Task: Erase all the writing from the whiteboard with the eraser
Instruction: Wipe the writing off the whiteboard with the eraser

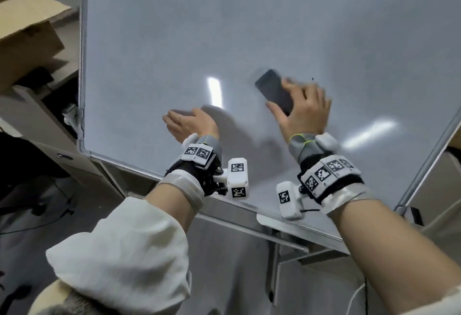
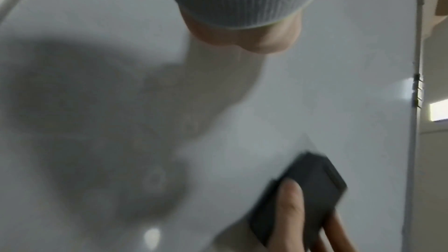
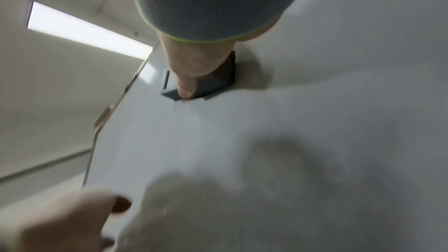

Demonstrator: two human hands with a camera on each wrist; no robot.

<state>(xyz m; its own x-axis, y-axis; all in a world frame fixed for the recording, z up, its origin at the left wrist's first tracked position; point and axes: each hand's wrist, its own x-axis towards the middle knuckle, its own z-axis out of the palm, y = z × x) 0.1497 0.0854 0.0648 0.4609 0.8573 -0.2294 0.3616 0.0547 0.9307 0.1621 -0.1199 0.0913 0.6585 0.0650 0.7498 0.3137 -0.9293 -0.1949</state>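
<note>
The whiteboard point(image 1: 224, 27) fills most of the head view, and its surface looks almost bare apart from one tiny dark speck point(image 1: 312, 79). My right hand point(image 1: 304, 107) grips a dark rectangular eraser point(image 1: 274, 91) and presses it against the board right of centre, blurred by motion. In the right wrist view my thumb point(image 3: 186, 83) lies over the eraser point(image 3: 213, 81). My left hand point(image 1: 185, 121) rests flat on the board lower left of the eraser, fingers straight, a ring on one finger. The left wrist view shows the eraser point(image 2: 312, 185) with fingers point(image 2: 290, 208) around it.
A metal frame edges the board, with a small tray ledge point(image 1: 282, 225) under its bottom rail. A cardboard box point(image 1: 27, 40) and grey cabinets point(image 1: 50, 115) stand to the left. A lit ceiling lamp point(image 3: 84, 28) shows past the board's edge.
</note>
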